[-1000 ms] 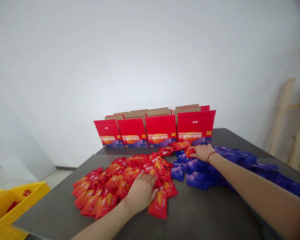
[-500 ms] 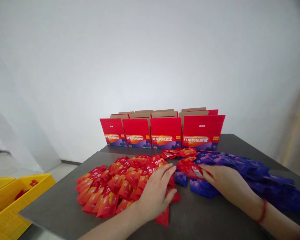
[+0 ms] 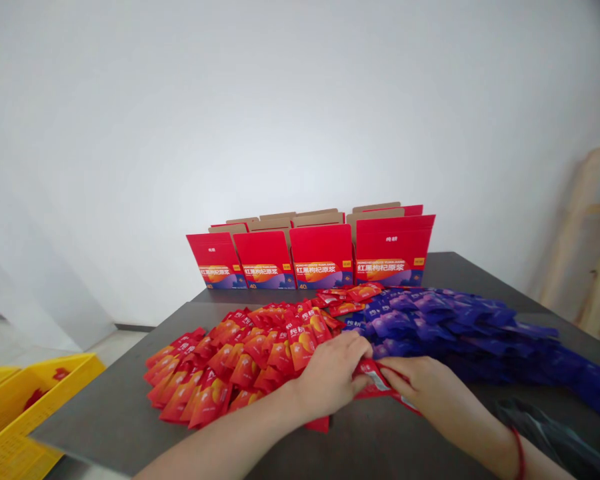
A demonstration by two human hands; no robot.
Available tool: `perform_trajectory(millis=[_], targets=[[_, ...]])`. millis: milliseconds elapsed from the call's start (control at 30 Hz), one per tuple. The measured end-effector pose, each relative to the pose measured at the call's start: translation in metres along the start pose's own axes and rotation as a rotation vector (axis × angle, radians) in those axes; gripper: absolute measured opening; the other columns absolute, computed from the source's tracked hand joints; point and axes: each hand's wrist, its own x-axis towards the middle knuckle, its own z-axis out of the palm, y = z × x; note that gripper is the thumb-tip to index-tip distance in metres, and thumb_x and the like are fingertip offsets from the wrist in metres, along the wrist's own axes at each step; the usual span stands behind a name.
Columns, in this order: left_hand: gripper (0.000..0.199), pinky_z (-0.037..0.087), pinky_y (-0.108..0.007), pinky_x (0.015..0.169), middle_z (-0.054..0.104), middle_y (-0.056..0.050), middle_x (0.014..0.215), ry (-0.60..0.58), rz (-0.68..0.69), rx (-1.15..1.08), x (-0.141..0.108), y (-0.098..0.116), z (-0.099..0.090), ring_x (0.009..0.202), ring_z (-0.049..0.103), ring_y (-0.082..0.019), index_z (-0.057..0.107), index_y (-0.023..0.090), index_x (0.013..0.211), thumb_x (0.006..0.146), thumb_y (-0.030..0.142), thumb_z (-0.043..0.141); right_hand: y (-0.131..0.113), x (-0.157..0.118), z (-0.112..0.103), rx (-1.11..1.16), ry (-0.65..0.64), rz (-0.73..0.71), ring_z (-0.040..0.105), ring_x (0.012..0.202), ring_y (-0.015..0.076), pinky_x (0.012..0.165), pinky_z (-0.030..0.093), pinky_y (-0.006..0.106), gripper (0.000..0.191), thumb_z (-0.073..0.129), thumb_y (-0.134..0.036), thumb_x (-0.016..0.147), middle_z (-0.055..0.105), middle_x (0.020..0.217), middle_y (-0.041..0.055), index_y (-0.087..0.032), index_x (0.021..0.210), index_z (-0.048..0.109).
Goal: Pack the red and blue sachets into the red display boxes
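Note:
Close together at the front of the dark table, my left hand (image 3: 336, 371) and my right hand (image 3: 420, 385) both grip red sachets (image 3: 374, 375). The fingers of each are closed on the foil; how many sachets they hold is partly hidden. Left of my hands spreads a heap of red and orange sachets (image 3: 250, 353), overlapping in rows. To the right lies a long heap of blue-purple sachets (image 3: 445, 327). A few red sachets (image 3: 353, 297) rest between the heaps, near the boxes. A red bracelet (image 3: 518, 453) circles my right wrist.
A row of red printed cartons (image 3: 321, 257), flaps up, stands at the back of the table (image 3: 130, 393). At the lower left are yellow crates (image 3: 45, 407) with red bits inside. Crumpled clear plastic (image 3: 545, 427) lies front right. Wooden boards (image 3: 585, 233) lean by the wall.
My right hand has brought its red sachets leftward and nearer to me. My left hand, earlier spread over the red heap, has moved right and closed on sachets beside it.

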Motion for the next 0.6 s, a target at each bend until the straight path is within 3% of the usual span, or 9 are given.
perform_trajectory(millis=[133,267,367,467,600], targets=[[0.023,0.046,-0.028,0.089,0.062,-0.004,0.104,0.027,0.091,-0.032,-0.006,-0.006,-0.01,0.099,0.058,-0.018,0.055,0.021,0.106,0.085,0.013,0.057,0.022,0.002,-0.005,0.32,-0.043,0.178,0.066,0.067,0.0206,0.054,0.048,0.026,0.04,0.041,-0.046,0.09,0.072,0.078,0.0029,-0.018,0.099,0.068],[0.023,0.046,-0.028,0.095,0.062,-0.006,0.118,0.08,0.22,-0.073,-0.014,-0.016,-0.021,0.11,0.058,-0.015,0.058,0.019,0.097,0.087,0.004,0.044,0.047,0.003,0.001,0.571,-0.055,0.302,0.069,0.074,0.0221,0.055,0.054,0.028,0.049,0.052,-0.037,0.081,0.072,0.097,0.0055,-0.017,0.126,0.053],[0.025,0.045,-0.029,0.099,0.066,-0.007,0.118,0.047,0.307,-0.014,-0.022,-0.027,-0.021,0.113,0.06,-0.014,0.056,0.018,0.104,0.091,0.006,0.038,0.049,0.002,0.007,0.566,-0.057,0.253,0.069,0.082,0.0242,0.063,0.055,0.031,0.051,0.054,-0.033,0.076,0.071,0.106,0.0074,-0.017,0.124,0.054],[0.029,0.046,-0.031,0.1,0.064,-0.009,0.123,-0.018,0.286,0.105,-0.035,-0.043,-0.015,0.116,0.059,-0.016,0.056,0.018,0.117,0.094,0.011,0.04,0.043,0.002,0.008,0.492,-0.021,0.211,0.067,0.094,0.0266,0.074,0.054,0.032,0.042,0.054,-0.034,0.076,0.071,0.108,0.007,-0.016,0.113,0.062],[0.036,0.045,-0.033,0.101,0.067,-0.007,0.118,-0.174,0.209,0.116,-0.055,-0.063,-0.006,0.114,0.06,-0.019,0.062,0.018,0.118,0.088,0.006,0.046,0.039,0.003,0.006,0.487,-0.01,0.236,0.069,0.082,0.0251,0.07,0.054,0.032,0.042,0.051,-0.033,0.077,0.074,0.096,0.003,-0.017,0.114,0.064]])
